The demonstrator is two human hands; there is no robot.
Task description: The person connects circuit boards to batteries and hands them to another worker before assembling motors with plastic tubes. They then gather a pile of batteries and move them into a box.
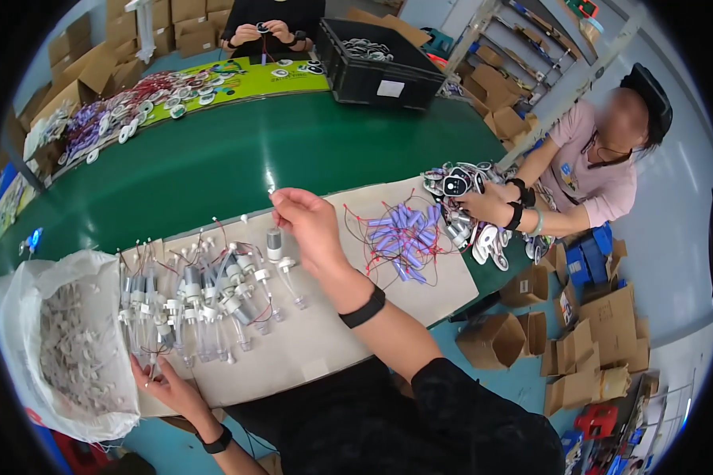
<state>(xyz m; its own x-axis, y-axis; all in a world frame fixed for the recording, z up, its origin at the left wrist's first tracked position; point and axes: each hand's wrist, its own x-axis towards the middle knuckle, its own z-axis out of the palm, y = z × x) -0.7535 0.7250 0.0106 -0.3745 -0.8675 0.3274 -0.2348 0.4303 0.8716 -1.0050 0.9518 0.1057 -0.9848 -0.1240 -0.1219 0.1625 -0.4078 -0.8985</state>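
Pinching a small white piece (272, 190) in the right hand (313, 229), thumb and index fingers together on it, seen against the green surface (214, 174) past the far edge of the pale board (333, 328); too small for reading a long axis. Below those fingers in the view, toward the body, near but apart: a grey cylinder with a white end (274, 244), long axis roughly toward and away from the body, far nearer the right hand than the left. With the left hand (170, 392), at the near-left edge of the grey-and-white units with clear tubes (192, 277), just beside the plastic bag (24, 317); cannot tell whether clamped on anything.
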